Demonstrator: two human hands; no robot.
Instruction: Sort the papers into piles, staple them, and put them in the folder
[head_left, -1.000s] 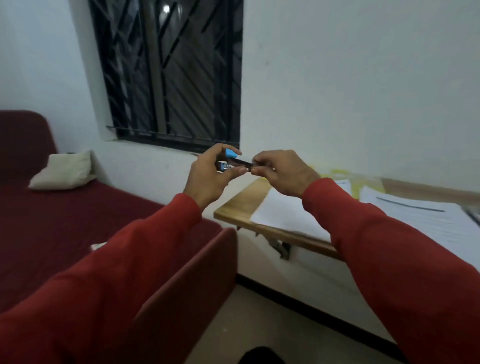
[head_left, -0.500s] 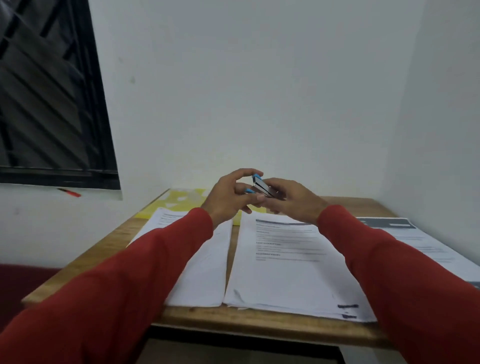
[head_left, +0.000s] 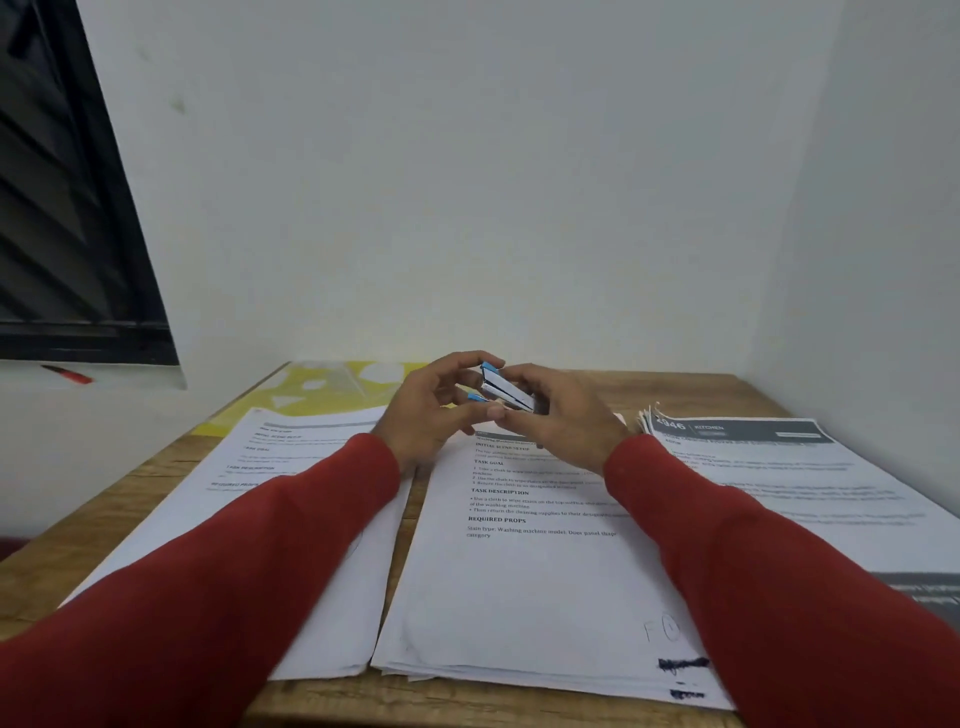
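Stapler (head_left: 505, 387), small with blue ends and a silver top, is being held in the air above the wooden table (head_left: 156, 499), between both hands. Its top arm is standing hinged away from the base. The left hand (head_left: 431, 415) is pinching the blue-tipped front end with curled fingers and thumb. The right hand (head_left: 561, 415) is gripping the rear of the stapler body; exactly which fingers are making contact is unclear, as the hand is covering that end. Both arms are wearing red sleeves (head_left: 249, 561).

Three paper piles are lying side by side on the table below the hands. The left pile (head_left: 270, 467) and the middle pile (head_left: 519, 571) are lying just beside each other with a narrow strip of wood showing between them. The right pile (head_left: 779, 467), carrying a dark header band, is lying near the right wall. A yellow folder (head_left: 332, 389) is lying at the far left of the table, partly under the left pile.
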